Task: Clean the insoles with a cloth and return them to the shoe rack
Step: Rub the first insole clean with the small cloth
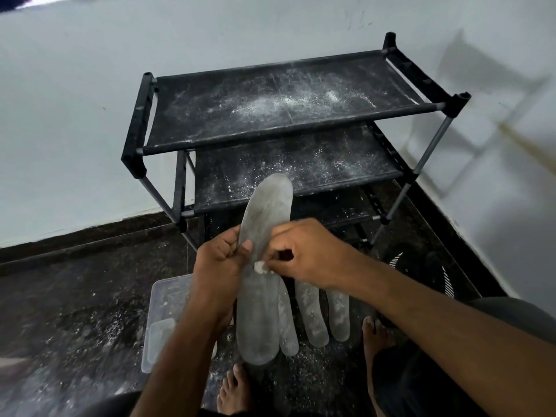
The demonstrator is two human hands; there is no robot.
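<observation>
Fabric shelves of the black tube-framed shoe rack [270,106] carry scattered white powder. Before it, the left hand [219,263] pinches a long grey insole [264,236] by its edge, while the right hand [313,251], fingers curled, presses a small white cloth wad [260,267] to its smooth face. Three dusty insoles [311,314] lie on the speckled floor [75,296] below.

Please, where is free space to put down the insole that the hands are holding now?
The shoe rack's top shelf holds no objects, only white powder; the middle shelf likewise. The floor left of the plastic container, toward the wall, is open but dusty. Crowded: the floor before the rack, where three insoles lie below the held insole.
</observation>
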